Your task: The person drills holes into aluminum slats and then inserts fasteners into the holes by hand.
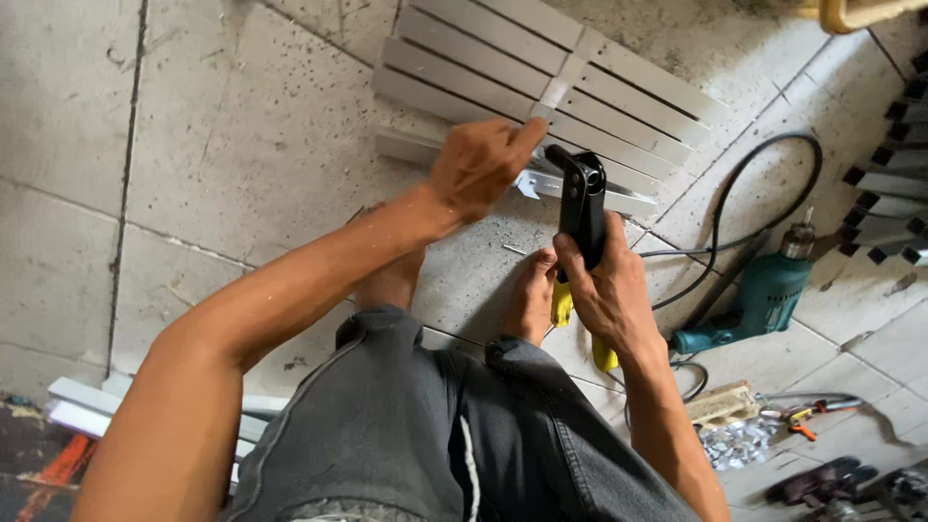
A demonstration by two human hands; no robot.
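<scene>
My left hand (480,164) reaches forward, its fingers pinched at the cross strip of a panel of white metal slats (503,68) lying on the concrete floor. My right hand (604,285) grips a black hand riveter (583,198) with yellow handle ends, its head held upright just right of my left fingers, near the panel's lower edge. My bare feet and grey denim shorts fill the foreground below both hands.
A teal electric drill (764,295) with a black cable (735,193) lies to the right. A wooden block, pliers (802,418) and a pile of small metal pieces (737,445) sit at lower right. More slat ends (894,184) lie at the right edge, white profiles (82,406) at lower left.
</scene>
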